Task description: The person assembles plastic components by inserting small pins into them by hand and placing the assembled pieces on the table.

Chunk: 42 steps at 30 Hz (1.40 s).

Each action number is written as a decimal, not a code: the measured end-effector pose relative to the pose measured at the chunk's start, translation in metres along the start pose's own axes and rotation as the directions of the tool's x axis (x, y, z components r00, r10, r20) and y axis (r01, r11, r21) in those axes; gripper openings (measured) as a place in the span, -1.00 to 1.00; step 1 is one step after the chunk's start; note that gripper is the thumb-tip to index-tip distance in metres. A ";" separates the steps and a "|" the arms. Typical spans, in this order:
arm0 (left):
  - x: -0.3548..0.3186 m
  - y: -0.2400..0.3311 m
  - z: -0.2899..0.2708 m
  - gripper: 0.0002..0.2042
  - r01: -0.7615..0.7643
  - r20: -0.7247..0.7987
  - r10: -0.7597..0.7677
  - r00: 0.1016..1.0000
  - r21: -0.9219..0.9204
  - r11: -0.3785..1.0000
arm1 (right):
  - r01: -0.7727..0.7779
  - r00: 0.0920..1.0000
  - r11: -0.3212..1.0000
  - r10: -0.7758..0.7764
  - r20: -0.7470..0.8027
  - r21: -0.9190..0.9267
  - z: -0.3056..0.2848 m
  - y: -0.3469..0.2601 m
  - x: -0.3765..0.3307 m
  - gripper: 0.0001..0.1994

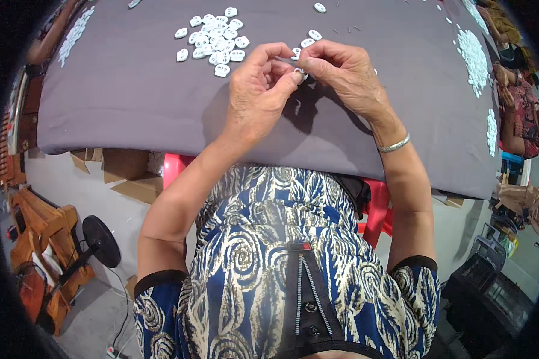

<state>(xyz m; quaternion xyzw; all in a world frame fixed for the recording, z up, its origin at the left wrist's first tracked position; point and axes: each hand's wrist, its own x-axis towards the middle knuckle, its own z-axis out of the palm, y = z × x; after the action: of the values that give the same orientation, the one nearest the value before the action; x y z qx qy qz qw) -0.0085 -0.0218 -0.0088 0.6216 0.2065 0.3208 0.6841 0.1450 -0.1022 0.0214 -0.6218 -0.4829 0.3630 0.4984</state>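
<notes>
My left hand [259, 90] pinches a small white plastic piece with holes [304, 75] between thumb and finger, above the dark grey cloth. Right beside it, my right hand [348, 73], with a silver bracelet on the wrist, is closed in a pinch at the piece's upper side. Whatever lies between the right fingertips is too small to make out. To the left of my hands, a heap of white oval two-holed pieces [217, 40] rests on the cloth. Beyond my fingertips sit a few more of these pieces [307, 43], partly hidden by the right hand.
The grey tablecloth [132, 107] covers the table. Thin dark slivers [348, 29] lie scattered past my right hand. Large spreads of white pieces [474, 63] line the right side, with another person's hand [505, 87] beside them. More pieces [75, 37] lie far left, near another person's arm.
</notes>
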 end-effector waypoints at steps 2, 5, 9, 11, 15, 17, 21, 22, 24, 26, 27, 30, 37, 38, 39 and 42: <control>0.000 0.000 0.000 -0.70 -0.008 -0.003 0.008 1.000 -0.007 1.000 | -0.033 0.999 0.999 0.033 0.008 0.020 0.000 0.000 0.000 -0.81; 0.000 0.001 0.000 -0.70 -0.003 -0.003 0.003 1.000 -0.012 1.000 | -0.065 0.997 0.996 0.067 -0.026 0.064 0.001 0.001 -0.001 -0.81; -0.001 0.002 0.001 -0.71 0.006 -0.005 -0.006 1.000 -0.019 1.000 | -0.084 0.996 0.994 0.086 -0.029 0.067 0.001 0.000 -0.001 -0.81; -0.001 0.002 0.002 -0.71 0.010 -0.005 -0.010 1.000 -0.019 1.000 | -0.039 0.999 0.996 0.042 -0.029 0.081 0.004 -0.001 -0.002 -0.82; -0.001 0.001 0.001 -0.72 0.013 -0.017 -0.014 1.000 -0.034 0.999 | -0.032 0.999 0.998 0.034 -0.030 0.061 0.003 0.001 -0.001 -0.82; -0.001 0.000 0.001 -0.71 0.008 -0.006 -0.008 1.000 -0.022 1.000 | -0.077 0.996 0.994 0.079 -0.026 0.083 0.003 -0.001 -0.002 -0.82; 0.000 0.002 0.001 -0.71 -0.010 -0.002 0.010 1.000 -0.045 0.999 | -0.097 0.994 0.989 0.101 -0.030 0.110 0.002 -0.001 -0.001 -0.82; -0.001 0.002 0.001 -0.71 -0.008 0.000 0.008 1.000 -0.044 0.999 | -0.076 0.996 0.992 0.080 -0.034 0.099 0.002 0.000 -0.001 -0.82; 0.000 0.001 0.001 -0.71 -0.011 0.001 0.011 1.000 -0.036 0.999 | -0.056 0.997 0.995 0.060 -0.039 0.088 0.002 0.001 -0.001 -0.82; -0.001 0.001 0.001 -0.71 -0.015 -0.002 0.015 1.000 -0.027 1.000 | -0.042 0.998 0.998 0.043 -0.034 0.038 0.003 0.000 0.000 -0.82; -0.001 0.002 0.001 -0.71 -0.012 -0.001 0.012 1.000 -0.034 0.999 | -0.041 0.999 0.998 0.043 -0.033 0.038 0.003 0.000 -0.001 -0.82; -0.001 0.002 0.001 -0.71 -0.009 0.001 0.009 1.000 -0.039 0.999 | -0.087 0.995 0.993 0.090 -0.035 0.084 0.003 -0.001 -0.002 -0.81; -0.001 0.001 0.002 -0.71 -0.011 -0.006 0.011 1.000 -0.049 0.999 | -0.048 0.998 0.995 0.051 -0.035 0.085 0.002 0.001 -0.002 -0.81; -0.001 0.001 0.002 -0.71 -0.010 -0.006 0.010 1.000 -0.048 0.999 | -0.049 0.998 0.996 0.051 -0.039 0.070 0.003 0.000 -0.002 -0.81; -0.001 0.001 0.002 -0.71 -0.009 -0.008 0.009 1.000 -0.045 0.999 | -0.049 0.998 0.996 0.052 -0.039 0.070 0.003 0.001 -0.001 -0.81; -0.001 0.001 0.002 -0.72 -0.018 -0.013 0.018 1.000 -0.043 0.999 | 0.008 0.999 1.000 -0.008 -0.046 -0.002 0.004 0.001 -0.001 -0.82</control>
<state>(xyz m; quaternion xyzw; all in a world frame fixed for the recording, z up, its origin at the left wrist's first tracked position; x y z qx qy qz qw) -0.0079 -0.0244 -0.0080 0.6064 0.1984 0.3352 0.6932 0.1411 -0.1021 0.0189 -0.6288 -0.4740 0.3462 0.5101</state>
